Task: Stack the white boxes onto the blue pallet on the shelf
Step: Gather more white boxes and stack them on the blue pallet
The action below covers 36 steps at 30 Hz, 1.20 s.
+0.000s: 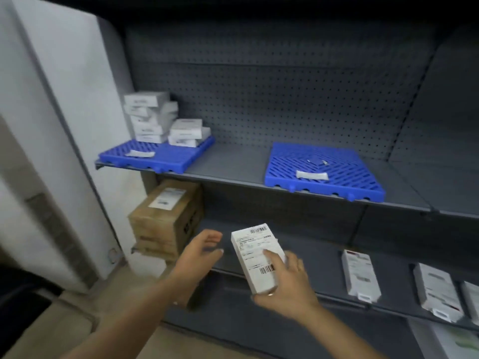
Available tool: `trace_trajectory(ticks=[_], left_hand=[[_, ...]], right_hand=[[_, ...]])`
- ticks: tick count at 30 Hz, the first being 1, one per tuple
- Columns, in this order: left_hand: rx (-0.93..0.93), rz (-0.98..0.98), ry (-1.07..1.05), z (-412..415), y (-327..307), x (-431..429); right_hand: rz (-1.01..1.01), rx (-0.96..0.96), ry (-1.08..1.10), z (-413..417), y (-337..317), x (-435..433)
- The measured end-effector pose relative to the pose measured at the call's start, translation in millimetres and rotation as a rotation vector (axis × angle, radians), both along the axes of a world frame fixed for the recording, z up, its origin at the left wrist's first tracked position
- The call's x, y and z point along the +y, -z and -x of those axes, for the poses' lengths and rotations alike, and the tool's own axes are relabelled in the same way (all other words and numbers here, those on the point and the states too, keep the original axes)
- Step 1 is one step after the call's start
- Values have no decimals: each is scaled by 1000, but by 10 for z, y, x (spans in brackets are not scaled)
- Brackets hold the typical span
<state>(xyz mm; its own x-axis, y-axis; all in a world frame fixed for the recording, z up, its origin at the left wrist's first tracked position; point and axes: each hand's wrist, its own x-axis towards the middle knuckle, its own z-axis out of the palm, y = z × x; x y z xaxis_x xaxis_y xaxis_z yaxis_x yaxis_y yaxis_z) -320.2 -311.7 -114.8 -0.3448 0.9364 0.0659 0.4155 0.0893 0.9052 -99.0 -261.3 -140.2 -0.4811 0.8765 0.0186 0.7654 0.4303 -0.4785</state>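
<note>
Gripping white box (250,255) by lower end in right hand (287,286), well below blue pallet (168,155), left hand (199,251) hovering open just beside; likely feeling light, stiff, smooth, gripping best across long sides.

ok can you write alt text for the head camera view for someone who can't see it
A person's right hand holds a labelled white box before grey shelving, the left hand open beside it. On the shelf above, the left blue pallet carries stacked white boxes; the right blue pallet holds only small packets.
</note>
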Motion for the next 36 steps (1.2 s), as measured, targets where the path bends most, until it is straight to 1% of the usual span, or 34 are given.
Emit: trace_trajectory(ticks=[4,7,11,15,20,27,32,36], left_hand=[[23,-28,-99,580,-367,-439],[29,-80,-175,889,-595,-655],[63,-150,-216,1173,-882,-716],[103,-196,-227,1393,-1118,-615],[148,-221,-253,1694,-1298,-183],[192,-244,-191,2093,-1521,802],[183,-244,-158,2356,-1441,1326],[169,-216,-150,2597,-1367,1613]], right_hand=[[-85,94,-138,623,-482,-213],[-160,127,-209,1005,-847,-263],[-231,139,-258,1424,-1294,-157],[-281,166,-267,1759,-1580,83],[-305,204,-224,2091,-1733,567],[-337,215,-123,2564,-1968,1515],[-315,195,-58,2861,-2039,2049],[-310,134,-19,3118,-2011,2299]])
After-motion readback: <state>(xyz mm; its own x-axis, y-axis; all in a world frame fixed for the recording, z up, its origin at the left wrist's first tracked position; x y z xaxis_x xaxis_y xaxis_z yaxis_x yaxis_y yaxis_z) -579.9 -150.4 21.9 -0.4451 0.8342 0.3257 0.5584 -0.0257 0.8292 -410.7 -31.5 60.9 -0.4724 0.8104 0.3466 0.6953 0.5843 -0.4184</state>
